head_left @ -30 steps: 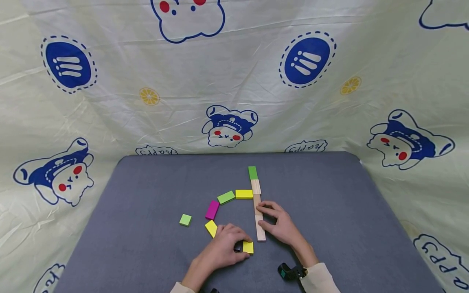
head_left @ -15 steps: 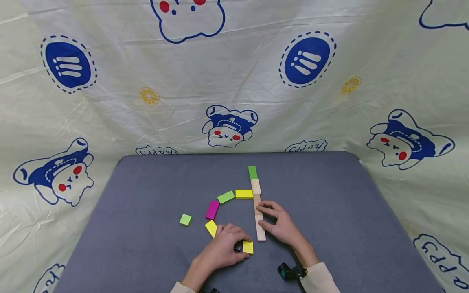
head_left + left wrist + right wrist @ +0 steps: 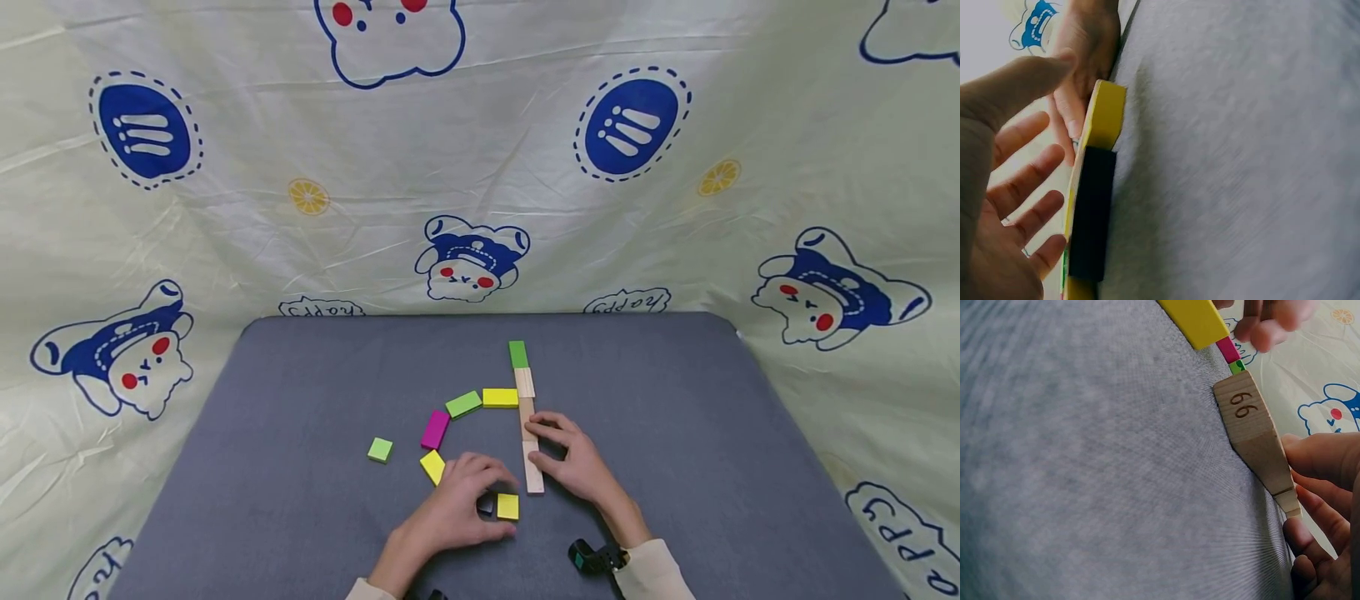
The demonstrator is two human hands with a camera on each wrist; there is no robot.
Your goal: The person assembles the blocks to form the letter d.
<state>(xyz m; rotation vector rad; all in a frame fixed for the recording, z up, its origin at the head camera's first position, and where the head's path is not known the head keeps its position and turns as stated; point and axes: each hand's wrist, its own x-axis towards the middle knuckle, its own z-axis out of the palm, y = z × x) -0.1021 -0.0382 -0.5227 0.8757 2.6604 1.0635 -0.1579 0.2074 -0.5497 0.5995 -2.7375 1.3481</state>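
My left hand (image 3: pixel 463 502) hovers around a short yellow block (image 3: pixel 507 507), its thumb and fingers spread apart from the block's sides. Under its palm a dark block (image 3: pixel 1092 212) abuts that yellow one, mostly hidden in the head view. My right hand (image 3: pixel 573 457) touches the side of a straight row of plain wooden blocks (image 3: pixel 533 475) with its thumb and fingertips. On the near end of this row the right wrist view shows the number 66. Another yellow block (image 3: pixel 432 467) pokes out beyond my left knuckles.
A magenta block (image 3: pixel 435 430), a light green block (image 3: pixel 463 405) and a yellow block (image 3: pixel 500 398) curve round to the wooden row. A green block (image 3: pixel 518 354) tops the row. One small light green block (image 3: pixel 380 451) lies apart at left on the grey table (image 3: pixel 300 375).
My left thumb and fingers have spread away from the short yellow block, letting it go where it lies. The right hand stays in place, and the head view shifts slightly.
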